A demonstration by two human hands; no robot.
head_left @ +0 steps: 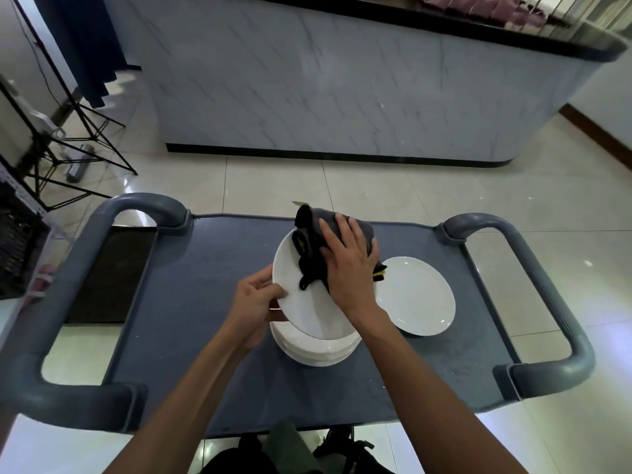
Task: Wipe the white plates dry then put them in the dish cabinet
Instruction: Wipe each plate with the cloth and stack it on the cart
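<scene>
White and glossy, the round ceramic plate [301,299] tilts above the stacked white plates [316,350] on the grey cart [191,302], its rim pinched in your left hand [254,304]. Your right hand [349,265] presses the dark grey cloth [313,241] flat-fingered; sweep to the rim, keeping that pinch firm.

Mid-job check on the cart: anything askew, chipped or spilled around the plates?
Nothing stands out. The tilted white plate is simply held by the left hand while the right hand presses the dark grey cloth on it. No chips or spills show.
</scene>
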